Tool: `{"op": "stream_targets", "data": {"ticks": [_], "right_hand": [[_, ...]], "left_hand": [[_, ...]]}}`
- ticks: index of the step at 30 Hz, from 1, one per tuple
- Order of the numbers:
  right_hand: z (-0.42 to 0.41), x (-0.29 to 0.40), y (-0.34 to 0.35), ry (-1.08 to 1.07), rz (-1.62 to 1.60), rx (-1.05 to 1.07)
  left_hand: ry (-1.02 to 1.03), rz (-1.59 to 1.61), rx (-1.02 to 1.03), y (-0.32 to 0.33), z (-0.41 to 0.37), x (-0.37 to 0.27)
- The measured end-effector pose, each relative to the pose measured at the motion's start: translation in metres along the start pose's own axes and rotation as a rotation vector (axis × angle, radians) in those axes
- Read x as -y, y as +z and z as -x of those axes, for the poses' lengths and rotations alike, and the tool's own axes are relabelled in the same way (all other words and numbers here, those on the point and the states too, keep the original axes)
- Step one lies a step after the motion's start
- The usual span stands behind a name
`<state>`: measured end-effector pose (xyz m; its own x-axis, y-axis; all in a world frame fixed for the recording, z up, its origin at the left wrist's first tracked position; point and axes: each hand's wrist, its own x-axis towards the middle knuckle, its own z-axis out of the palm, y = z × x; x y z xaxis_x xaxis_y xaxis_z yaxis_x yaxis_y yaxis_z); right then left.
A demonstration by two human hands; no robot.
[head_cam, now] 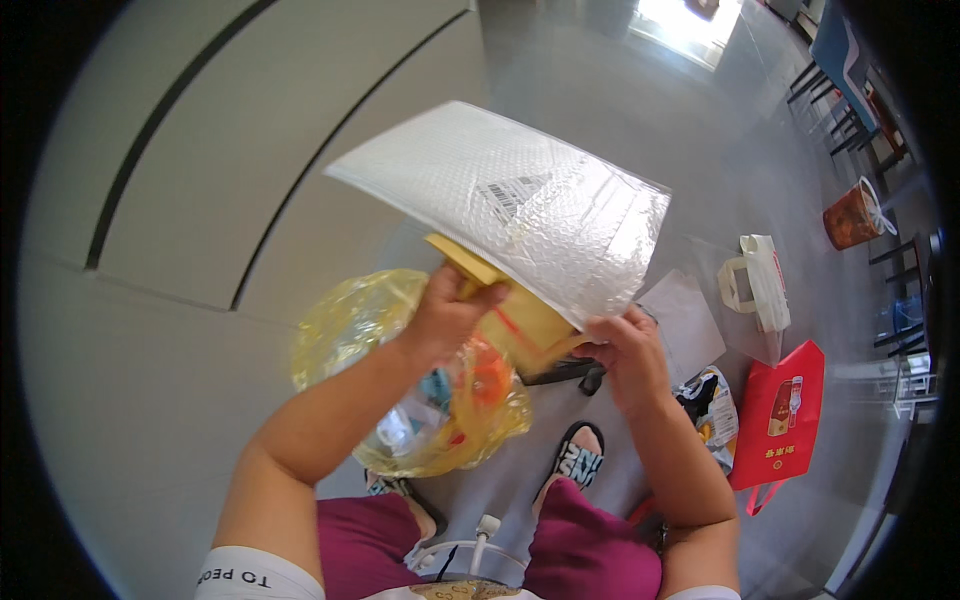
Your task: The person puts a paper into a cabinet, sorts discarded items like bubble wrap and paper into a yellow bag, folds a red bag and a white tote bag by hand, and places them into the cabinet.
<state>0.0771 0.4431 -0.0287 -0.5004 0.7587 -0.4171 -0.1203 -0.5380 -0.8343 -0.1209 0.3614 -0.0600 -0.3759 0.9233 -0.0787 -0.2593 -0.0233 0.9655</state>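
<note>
My left hand (pixel 452 311) grips a yellow padded envelope (pixel 525 330), its thumb lying across the upper part. A large silvery bubble mailer (pixel 555 202) with a printed label lies over the envelope's far edge, and my right hand (pixel 626 349) pinches its near right corner. Whether that hand also holds the envelope's edge cannot be told. Below my left forearm, a bin lined with a yellow translucent plastic bag (pixel 480 446) stands between my feet and the cabinet, holding crumpled packaging and something orange (pixel 487 375).
On the floor to the right are a red gift bag (pixel 780 420), a white handled bag (pixel 769 285), a grey-white sheet (pixel 682 322) and a crumpled printed bag (pixel 720 420). A reddish-brown tub (pixel 853 216) stands farther off near chairs (pixel 844 60). Pale cabinet fronts (pixel 285 97) rise at the left.
</note>
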Motion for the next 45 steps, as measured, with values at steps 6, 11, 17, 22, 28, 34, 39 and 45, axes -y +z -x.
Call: {"op": "stream_targets", "data": {"ticks": [6,11,17,22,28,34,39,45], "right_hand": [[0.060,0.014,0.007,-0.358,0.059,0.099],[0.092,0.018,0.025,-0.418,0.388,0.296],[0.125,0.035,0.072,-0.503,0.750,0.514],[0.155,0.058,0.111,-0.392,0.660,0.564],[0.208,0.109,0.114,-0.526,0.525,0.565],[0.231,0.109,0.099,-0.581,0.314,0.137],[0.210,0.051,0.030,-0.378,0.191,0.194],[0.245,0.057,0.056,-0.547,0.273,0.198]], "left_hand": [[-0.070,-0.276,-0.136,-0.127,0.123,-0.056],[-0.389,-0.452,-0.394,-0.215,0.191,0.059],[-0.460,0.335,-0.197,-0.210,0.191,0.013],[-0.328,-0.275,-0.113,-0.166,0.173,-0.063],[0.024,-0.372,-0.069,-0.124,0.163,-0.146],[0.023,0.047,-0.002,-0.106,0.195,-0.163],[0.024,0.015,0.002,-0.089,0.207,-0.170],[0.031,-0.151,0.037,-0.092,0.232,-0.194]]}}
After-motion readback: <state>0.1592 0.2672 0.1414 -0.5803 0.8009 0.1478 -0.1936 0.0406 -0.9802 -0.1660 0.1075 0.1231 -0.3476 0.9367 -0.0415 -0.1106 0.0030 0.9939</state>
